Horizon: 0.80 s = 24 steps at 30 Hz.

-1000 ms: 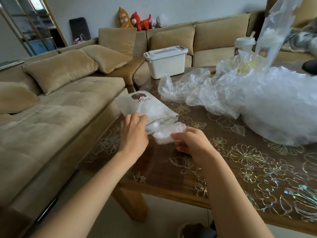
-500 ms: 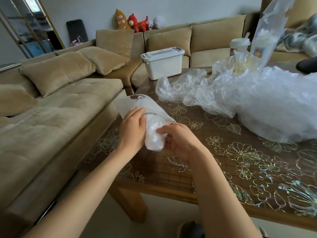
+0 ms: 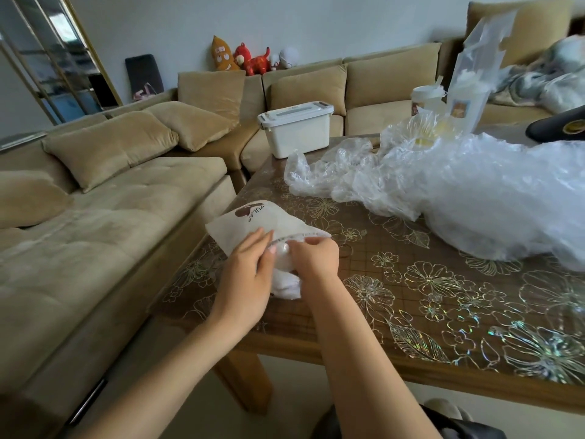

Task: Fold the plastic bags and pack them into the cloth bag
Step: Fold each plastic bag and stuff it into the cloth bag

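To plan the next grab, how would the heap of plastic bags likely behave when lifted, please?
The heap of plastic bags looks thin and crumpled, so probably floppy and light. Its glossy film may slip; tangled bags might trail.

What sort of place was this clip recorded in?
Most likely a home living room: a tan sectional sofa with cushions stands beside a wooden table, and plush toys sit on its back.

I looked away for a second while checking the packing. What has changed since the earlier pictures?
The right hand moved from the near end of the folded plastic bag forward to the mouth of the cloth bag and now pinches its rim. The left hand shifted closer, gripping the rim too. The loose plastic pile and white box stayed put.
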Available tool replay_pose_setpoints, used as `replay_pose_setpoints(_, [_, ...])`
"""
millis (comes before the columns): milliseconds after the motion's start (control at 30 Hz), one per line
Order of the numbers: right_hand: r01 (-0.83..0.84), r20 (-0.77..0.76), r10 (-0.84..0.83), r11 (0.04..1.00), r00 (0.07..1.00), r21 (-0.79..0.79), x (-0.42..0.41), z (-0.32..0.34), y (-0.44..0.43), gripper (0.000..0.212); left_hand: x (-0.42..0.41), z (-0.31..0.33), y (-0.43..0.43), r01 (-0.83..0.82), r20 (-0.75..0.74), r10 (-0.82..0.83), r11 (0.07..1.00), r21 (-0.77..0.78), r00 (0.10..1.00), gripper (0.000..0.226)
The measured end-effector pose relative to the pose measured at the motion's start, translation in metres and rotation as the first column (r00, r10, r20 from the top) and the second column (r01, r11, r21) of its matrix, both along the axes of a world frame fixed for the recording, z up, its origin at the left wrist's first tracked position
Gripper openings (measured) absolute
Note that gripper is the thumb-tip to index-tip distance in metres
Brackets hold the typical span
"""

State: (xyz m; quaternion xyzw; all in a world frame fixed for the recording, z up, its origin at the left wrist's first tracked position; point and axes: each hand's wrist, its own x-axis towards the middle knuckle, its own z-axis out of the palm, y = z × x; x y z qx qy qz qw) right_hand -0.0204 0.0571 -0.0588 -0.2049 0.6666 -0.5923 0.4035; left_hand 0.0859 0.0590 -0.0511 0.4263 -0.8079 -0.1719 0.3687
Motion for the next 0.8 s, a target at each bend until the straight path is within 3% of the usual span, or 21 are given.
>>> replay_pose_setpoints(67, [0.175,0.048,-0.176,0.984,0.983,0.015,0.003,-0.001,-0.002,0.032,0.001,-0.009,0.008,-0.006,0.054,0.007,1.000,-0.022,0.999,0.038])
replay_pose_setpoints(167, [0.255,-0.163,-0.243,0.965,0.956,0.063,0.011,-0.013,0.005,0.032,0.002,-0.019,0.019,-0.015,0.164,0.036,0.991,-0.130,0.986,0.038])
replay_pose_setpoints(233, [0.189,-0.168,-0.174,0.979,0.970,0.077,0.018,-0.016,0.009,0.039,0.003,-0.023,0.021,0.008,0.231,0.039,0.980,-0.200,0.972,0.044])
replay_pose_setpoints(333, [0.120,0.091,-0.122,0.992,0.988,0.025,0.008,-0.005,0.007,0.040,0.004,-0.029,0.009,0.113,0.333,-0.030,0.966,-0.233,0.943,0.051])
replay_pose_setpoints(367, [0.006,-0.029,-0.002,0.989,1.000,0.151,0.005,-0.003,0.007,0.040,0.003,-0.032,0.006,0.144,0.356,-0.069,0.971,-0.190,0.932,0.053])
replay_pose_setpoints(400, [-0.107,-0.092,0.125,0.979,0.988,0.175,-0.002,-0.004,0.006,0.042,0.001,-0.036,0.002,0.164,0.379,-0.102,0.977,-0.135,0.920,0.056])
replay_pose_setpoints(467, [-0.115,0.352,0.082,0.991,0.932,0.074,-0.019,0.005,0.007,0.039,0.001,-0.049,-0.006,0.156,0.493,-0.126,0.988,-0.021,0.861,0.065])
replay_pose_setpoints(500, [-0.118,0.379,0.112,0.993,0.918,-0.007,-0.028,0.009,0.010,0.039,-0.002,-0.057,-0.009,0.152,0.552,-0.129,0.988,0.004,0.824,0.071])
replay_pose_setpoints(600, [-0.134,0.341,0.135,0.991,0.930,-0.028,-0.044,0.013,0.020,0.031,0.005,-0.067,-0.018,0.134,0.603,-0.134,0.990,0.044,0.787,0.087])
replay_pose_setpoints(667, [-0.064,0.200,0.068,0.998,0.977,-0.028,-0.058,0.020,0.027,0.022,0.001,-0.065,-0.023,0.135,0.638,-0.149,0.988,0.071,0.755,0.092])
replay_pose_setpoints(800, [0.123,-0.045,-0.121,0.992,0.992,0.032,-0.088,0.009,0.036,0.023,-0.006,-0.052,-0.038,0.091,0.679,-0.136,0.991,0.101,0.721,0.068])
